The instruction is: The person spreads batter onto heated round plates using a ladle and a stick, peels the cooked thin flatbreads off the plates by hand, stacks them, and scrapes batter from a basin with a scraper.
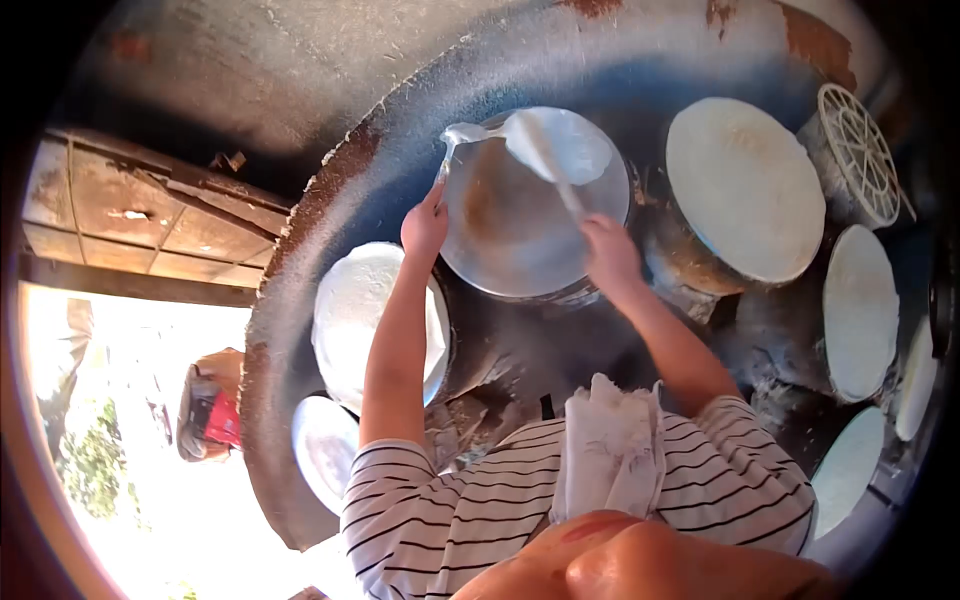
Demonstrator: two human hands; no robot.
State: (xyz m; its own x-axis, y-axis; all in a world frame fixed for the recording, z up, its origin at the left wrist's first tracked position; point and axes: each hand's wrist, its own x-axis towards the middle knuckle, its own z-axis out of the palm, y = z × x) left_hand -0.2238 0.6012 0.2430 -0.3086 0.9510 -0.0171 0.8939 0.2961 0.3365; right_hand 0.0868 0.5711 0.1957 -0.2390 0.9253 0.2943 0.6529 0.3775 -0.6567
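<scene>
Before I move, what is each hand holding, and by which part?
The left hand grips a ladle-like utensil by its handle; the right hand grips a flat stick by its near end.

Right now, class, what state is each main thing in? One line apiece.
Left hand: closed on the ladle.
Ladle: held at the middle pan's edge.
Right hand: closed on the stick.
Stick: held slanting over the batter, blurred.
Middle pan: partly bare, brown mark showing.
Batter: covering only part of the pan.
Left white layer: uneven-edged.
Towel: draped down the person's front.
</scene>
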